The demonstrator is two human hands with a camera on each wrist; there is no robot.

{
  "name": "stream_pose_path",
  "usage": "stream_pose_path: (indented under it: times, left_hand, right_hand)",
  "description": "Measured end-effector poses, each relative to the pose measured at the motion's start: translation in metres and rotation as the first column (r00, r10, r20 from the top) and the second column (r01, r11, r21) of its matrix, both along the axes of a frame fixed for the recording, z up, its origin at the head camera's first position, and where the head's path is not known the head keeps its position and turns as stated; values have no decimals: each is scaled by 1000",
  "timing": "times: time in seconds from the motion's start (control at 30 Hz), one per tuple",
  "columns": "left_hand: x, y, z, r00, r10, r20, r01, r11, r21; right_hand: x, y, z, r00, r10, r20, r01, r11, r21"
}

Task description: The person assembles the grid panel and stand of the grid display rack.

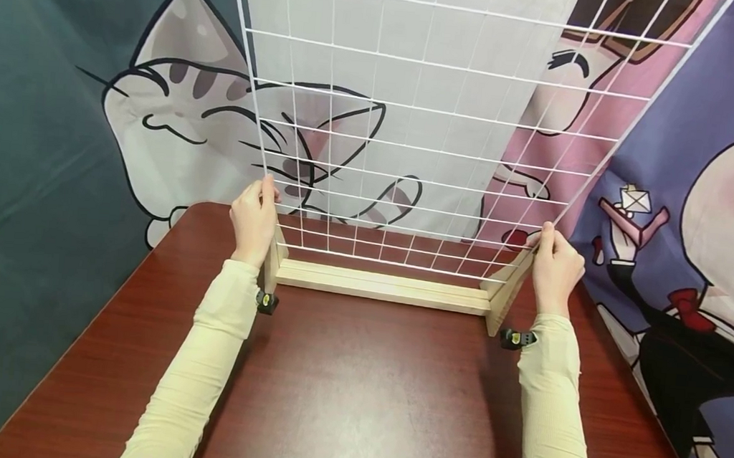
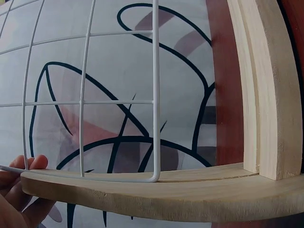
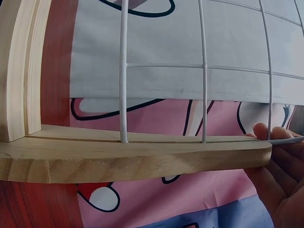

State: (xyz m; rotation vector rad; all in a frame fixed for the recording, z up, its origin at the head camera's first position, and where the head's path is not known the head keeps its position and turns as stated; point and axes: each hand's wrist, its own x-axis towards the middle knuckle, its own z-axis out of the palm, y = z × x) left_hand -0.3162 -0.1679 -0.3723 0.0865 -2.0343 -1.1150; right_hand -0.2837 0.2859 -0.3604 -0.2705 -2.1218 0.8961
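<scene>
A white wire grid panel (image 1: 427,119) stands upright at the far end of the reddish-brown bench (image 1: 353,400), at 12 o'clock from the person, its lower edge sitting in a pale wooden base (image 1: 383,288) made of 1 long grooved rail with 2 short upright end pieces. The left hand (image 1: 253,221), at about 10 o'clock, has its fingers curled round the panel's left edge wire just above the left end piece (image 1: 272,261); the left wrist view shows the fingertips (image 2: 28,164) pinching that wire where it meets the wood, with the panel's rounded lower corner (image 2: 153,177) seated in the groove. The right hand (image 1: 556,269), at about 2 o'clock, grips the panel's right edge in the same way beside the right end piece (image 1: 504,290); in the right wrist view its fingers (image 3: 266,132) close over the wire at the tip of the wood, and 2 vertical wires drop into the slot. Both arms wear cream sleeves (image 1: 208,360), each with a small black wrist camera mount (image 1: 265,301) near the cuff. Behind the bench hangs a cartoon cat backdrop (image 1: 175,120), teal at 9 o'clock, pink and purple toward 3 o'clock.
</scene>
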Motion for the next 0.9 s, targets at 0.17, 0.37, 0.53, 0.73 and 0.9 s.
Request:
stream_pose_path:
  times: [0.17, 0.37, 0.53, 0.73, 0.9]
  left_hand:
    - [-2, -2, -1, 1000, -8, 4, 8, 1000, 11]
    - [-1, -2, -2, 1000, -6, 8, 6, 1000, -6]
    - [-1, -1, -1, 1000, -4, 6, 4, 1000, -23]
    - [1, -1, -1, 1000, 1, 7, 0, 999, -36]
    - [2, -2, -2, 1000, 3, 11, -3, 999, -43]
  right_hand:
    - [0, -2, -3, 999, -14, -33, 15, 1000, 13]
    - [-1, -4, -5, 999, -24, -41, 25, 999, 20]
    - [-1, -3, -3, 999, -28, -45, 29, 999, 24]
    - [-2, -2, -1, 999, -16, -29, 16, 999, 30]
    - [-2, -2, 5, 999, -10, 34, 9, 999, 32]
